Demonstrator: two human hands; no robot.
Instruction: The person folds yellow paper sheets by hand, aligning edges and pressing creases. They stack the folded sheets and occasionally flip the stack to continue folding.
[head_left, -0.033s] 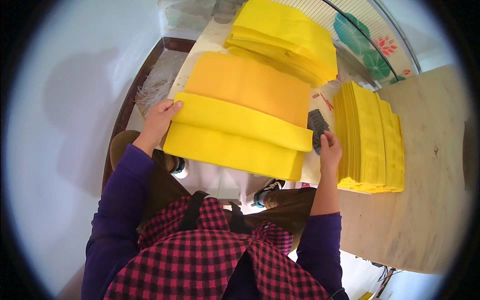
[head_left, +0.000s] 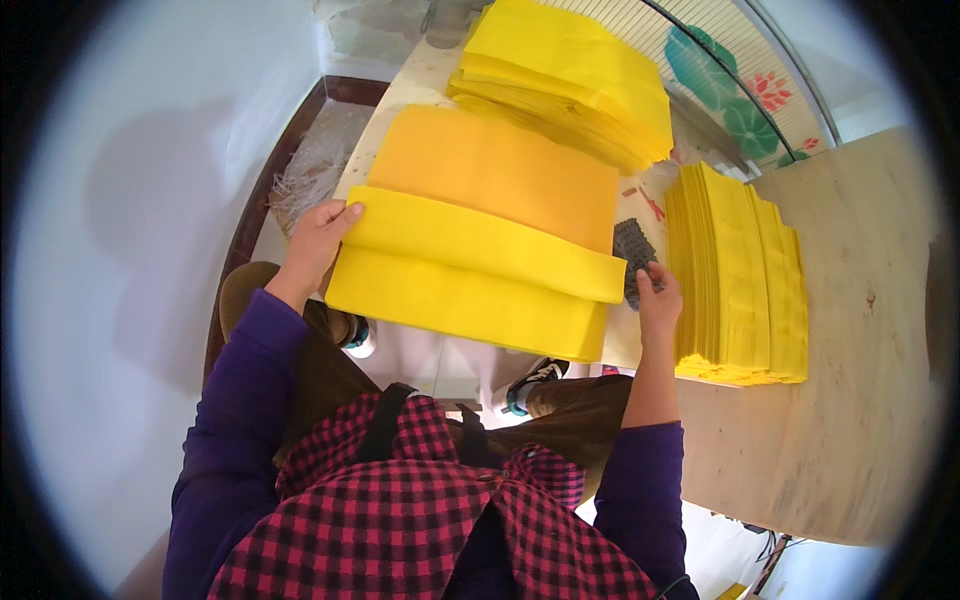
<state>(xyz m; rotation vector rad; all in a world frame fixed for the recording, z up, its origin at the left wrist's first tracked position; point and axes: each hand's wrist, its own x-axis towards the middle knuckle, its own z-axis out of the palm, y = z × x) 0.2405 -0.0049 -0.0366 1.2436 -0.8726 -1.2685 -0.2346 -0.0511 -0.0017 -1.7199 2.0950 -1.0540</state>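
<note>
Ylw/orange sheet (head_left: 500, 165), ylw band (head_left: 480, 238) across, on tbl (head_left: 425, 85); gry textured pad (head_left: 631, 243) alongside

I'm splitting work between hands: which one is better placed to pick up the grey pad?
Probably the right hand: its fingertips are at the edge of the grey pad. The left hand is farther away, holding the left edge of the yellow sheet.

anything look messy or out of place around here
Mildly. The far yellow stack sits untidy, its lower sheets jutting out unevenly, unlike the neater stack at right. Small red scraps lie loose on the table. I see no tear in the yellow piece at the left hand.
</note>
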